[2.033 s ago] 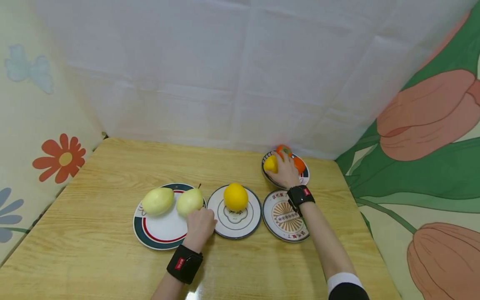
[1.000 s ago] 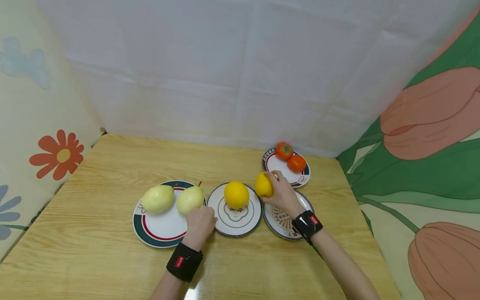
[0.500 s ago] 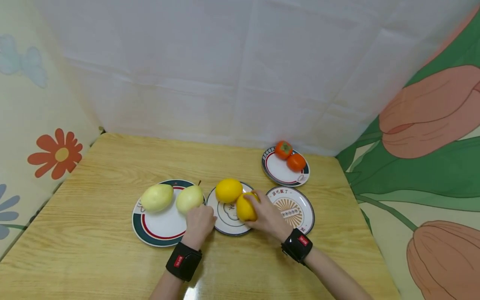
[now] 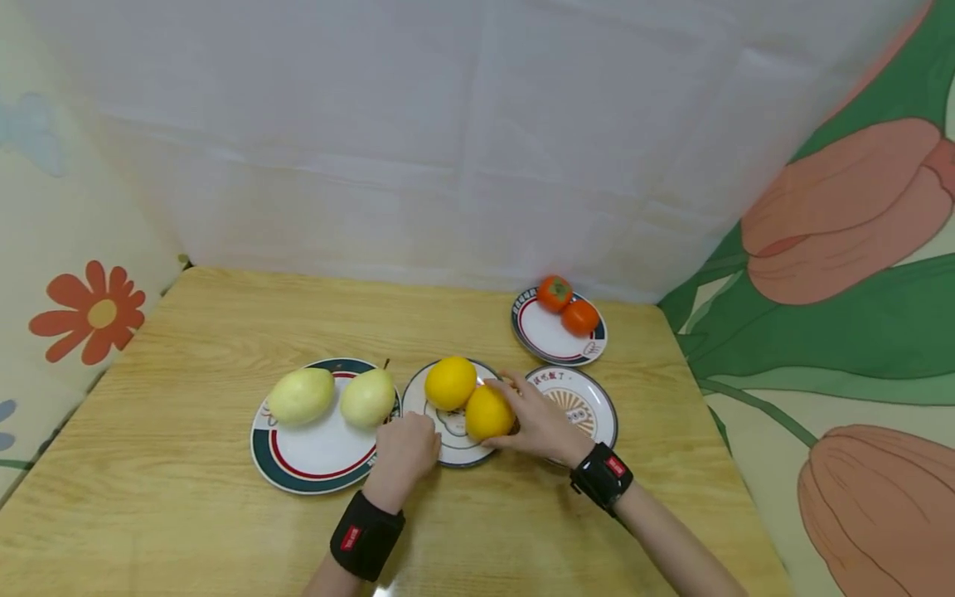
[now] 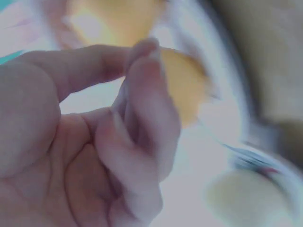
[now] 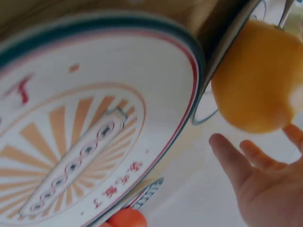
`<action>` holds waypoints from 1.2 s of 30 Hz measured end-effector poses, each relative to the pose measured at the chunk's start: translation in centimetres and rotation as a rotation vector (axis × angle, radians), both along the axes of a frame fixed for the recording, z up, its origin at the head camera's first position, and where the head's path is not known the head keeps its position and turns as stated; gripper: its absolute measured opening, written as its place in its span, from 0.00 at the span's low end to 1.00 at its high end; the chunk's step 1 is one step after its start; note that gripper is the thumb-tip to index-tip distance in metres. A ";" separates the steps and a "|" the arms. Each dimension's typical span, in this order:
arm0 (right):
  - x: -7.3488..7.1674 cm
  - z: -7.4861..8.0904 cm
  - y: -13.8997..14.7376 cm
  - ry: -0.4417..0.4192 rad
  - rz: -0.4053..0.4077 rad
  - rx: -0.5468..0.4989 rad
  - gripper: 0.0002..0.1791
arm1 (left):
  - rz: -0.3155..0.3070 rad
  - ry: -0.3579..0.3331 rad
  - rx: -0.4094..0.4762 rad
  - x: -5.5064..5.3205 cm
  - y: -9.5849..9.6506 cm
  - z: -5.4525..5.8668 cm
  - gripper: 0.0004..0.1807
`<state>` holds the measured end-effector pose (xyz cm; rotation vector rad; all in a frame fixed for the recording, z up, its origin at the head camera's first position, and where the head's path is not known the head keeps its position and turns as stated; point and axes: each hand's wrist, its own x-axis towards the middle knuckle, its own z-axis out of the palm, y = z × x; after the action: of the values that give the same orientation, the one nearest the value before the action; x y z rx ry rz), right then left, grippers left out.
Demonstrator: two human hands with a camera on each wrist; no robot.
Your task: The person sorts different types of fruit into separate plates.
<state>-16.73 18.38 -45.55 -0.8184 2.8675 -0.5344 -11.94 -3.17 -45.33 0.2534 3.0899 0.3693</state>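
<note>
I'm remotely judging near orange [image 4: 488, 413] prob. firm, light, rolly, best held by its sides, w/ R hand [image 4: 542, 423] spread round it, L hand [image 4: 408, 448] curled, empty.

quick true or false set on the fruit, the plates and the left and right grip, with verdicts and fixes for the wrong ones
1. Two red-orange fruits lie on the far plate. True.
2. Two pale green fruits share the middle plate. False: they lie on the left plate.
3. The left grip is wrapped around a pale green fruit. False: its fingers are curled and hold nothing.
4. The right grip is at the right one of the two yellow-orange fruits. True.
5. The sunburst plate bears a red-orange fruit. False: no fruit lies on it.
6. One pale green fruit has a dark stem. True.
</note>
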 end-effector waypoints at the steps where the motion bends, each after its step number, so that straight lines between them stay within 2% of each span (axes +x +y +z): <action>1: -0.1 0.4 0.3 -0.032 0.001 -0.003 0.49 | -0.029 0.019 0.012 0.3 0.4 0.5 0.16; 2: -0.4 0.8 0.6 -0.055 0.000 -0.002 0.50 | -0.065 0.046 0.023 0.6 0.8 0.9 0.16; 5: -1.5 2.3 2.1 -0.116 -0.030 -0.019 0.49 | -0.179 0.199 0.035 1.3 2.6 1.3 0.15; 7: -2.8 3.2 3.3 -0.106 -0.070 -0.045 0.47 | -0.251 0.285 0.029 1.4 4.0 1.2 0.14; 9: -4.5 3.8 4.4 -0.045 -0.128 -0.067 0.44 | -0.301 0.322 0.014 1.3 5.5 1.0 0.13; 12: -7.6 4.2 6.2 0.045 -0.244 -0.087 0.41 | -0.377 0.324 -0.029 1.0 7.8 0.4 0.11; 15: -10.6 3.9 8.0 0.058 -0.372 -0.078 0.39 | -0.442 0.305 -0.086 0.7 9.9 -0.5 0.10; 17: -12.3 3.6 9.1 0.041 -0.440 -0.061 0.40 | -0.456 0.287 -0.125 0.5 10.9 -1.0 0.12; 19: -13.4 3.0 9.9 0.021 -0.497 -0.043 0.41 | -0.442 0.278 -0.156 0.3 11.6 -1.4 0.14; 23: -14.6 1.4 10.8 -0.012 -0.574 -0.022 0.44 | -0.419 0.234 -0.212 0.1 12.3 -2.2 0.16; 26: -15.1 0.2 10.9 -0.007 -0.588 -0.024 0.43 | -0.431 0.210 -0.255 0.0 12.5 -2.9 0.15; 32: -16.3 -1.3 10.9 0.104 -0.578 -0.057 0.38 | -0.429 0.238 -0.329 -0.3 12.6 -3.4 0.08; 36: -16.6 -1.7 11.2 0.088 -0.597 -0.078 0.38 | -0.432 0.253 -0.352 -0.5 12.7 -3.6 0.03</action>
<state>-33.34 29.60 -47.22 0.0343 3.1688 -0.6787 -12.40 9.50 -48.90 0.9934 3.1295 -0.2339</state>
